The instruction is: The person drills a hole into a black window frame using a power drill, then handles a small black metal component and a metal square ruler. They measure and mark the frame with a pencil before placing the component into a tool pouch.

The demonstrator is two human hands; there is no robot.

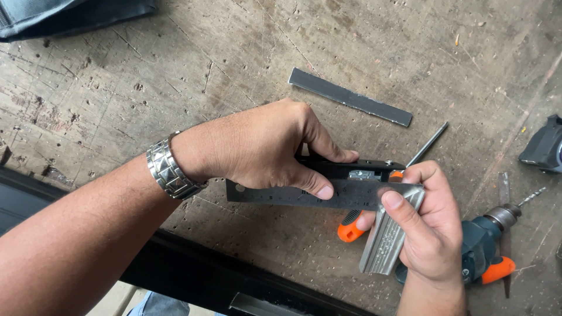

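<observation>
My left hand [263, 146], with a metal watch at the wrist, pinches a steel ruler [275, 195] and a black tool bar [351, 168] behind it. My right hand [430, 225] grips a ribbed grey metal profile piece [383, 243] against the ruler's right end. An orange-handled tool [350, 229] pokes out under the ruler between both hands.
A flat grey metal strip [350, 96] and a thin rod [428, 143] lie on the scratched workbench [175, 70] beyond the hands. A green and orange power drill [489, 246] rests at the right. A dark object [544, 146] sits at the right edge, dark fabric [64, 14] top left.
</observation>
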